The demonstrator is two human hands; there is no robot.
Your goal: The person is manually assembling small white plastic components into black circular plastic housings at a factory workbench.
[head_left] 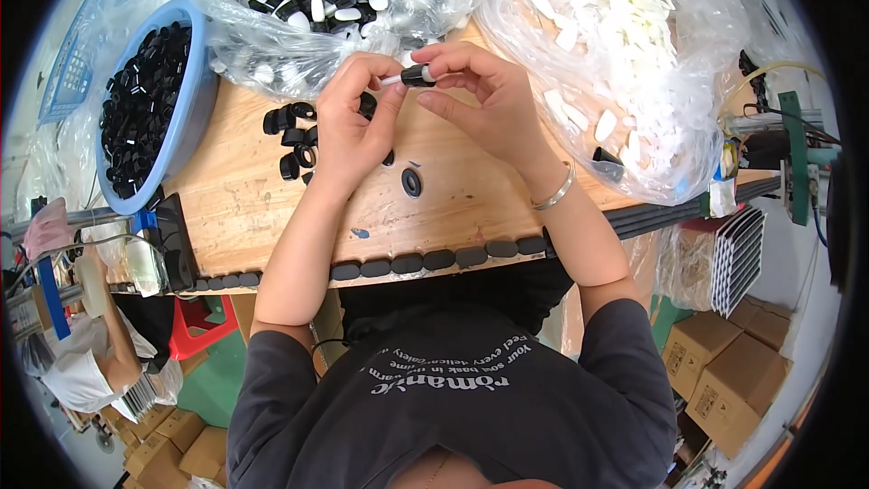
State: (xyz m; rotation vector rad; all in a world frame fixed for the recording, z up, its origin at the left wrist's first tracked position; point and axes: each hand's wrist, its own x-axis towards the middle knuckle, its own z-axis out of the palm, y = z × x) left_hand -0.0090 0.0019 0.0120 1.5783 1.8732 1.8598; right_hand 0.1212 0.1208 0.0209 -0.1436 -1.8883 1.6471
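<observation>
A small black plastic part with a slim white piece [391, 81] at its left end is held up over the table between both hands. My left hand [356, 119] pinches the white end between thumb and fingertips. From the other side, the fingers of my right hand [489, 95] close around the black part [415, 76], while its thumb stays apart below. Below my hands, a black oval ring [412, 182] lies on the wooden table [262, 226]. Several black ring-shaped caps [292, 137] sit left of my left forearm, some partly hidden behind my hand.
A blue basin [205, 81] of black caps stands at left. At the back, a clear bag [272, 54] holds black and white pieces; white pieces [625, 27] lie on plastic at right. Dark oval pieces [439, 260] line the front edge. Another person [81, 371] works at far left.
</observation>
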